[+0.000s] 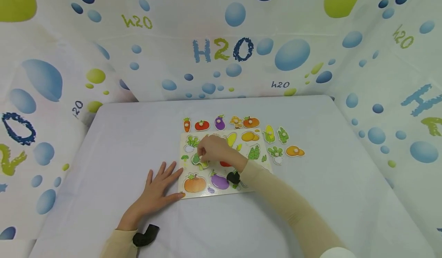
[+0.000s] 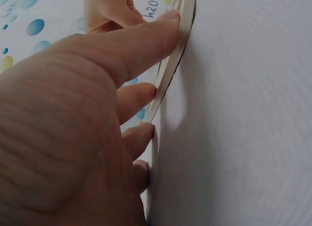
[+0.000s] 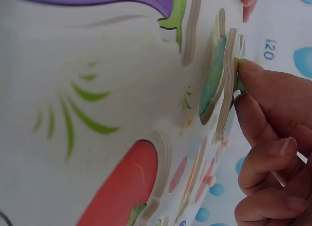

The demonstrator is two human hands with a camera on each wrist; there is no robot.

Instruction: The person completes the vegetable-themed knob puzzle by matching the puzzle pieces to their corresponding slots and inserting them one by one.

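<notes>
A wooden vegetable puzzle board [image 1: 212, 169] lies on the table, with pictures showing in its recesses. My right hand [image 1: 215, 149] is over its left half, thumb and finger pinching the knob of a green broccoli-like puzzle piece [image 3: 229, 84]. The piece is tilted edge-on in the right wrist view, close above a green-pictured recess [image 3: 213, 84]; whether it touches the board I cannot tell. At the board's left edge, my left hand [image 1: 157, 192] is spread, its thumb on the near left corner and its fingertips [image 2: 144, 131] against the side.
Behind the board lie carrot [image 1: 187, 124], tomato [image 1: 202, 125], eggplant [image 1: 220, 122], mushroom [image 1: 236, 122] and pumpkin [image 1: 251, 122] pieces. Corn [image 1: 269, 134], leafy green [image 1: 283, 135], white radish [image 1: 276, 155] and potato [image 1: 295, 151] pieces lie to the right. A patterned curtain [image 1: 165, 58] surrounds the table.
</notes>
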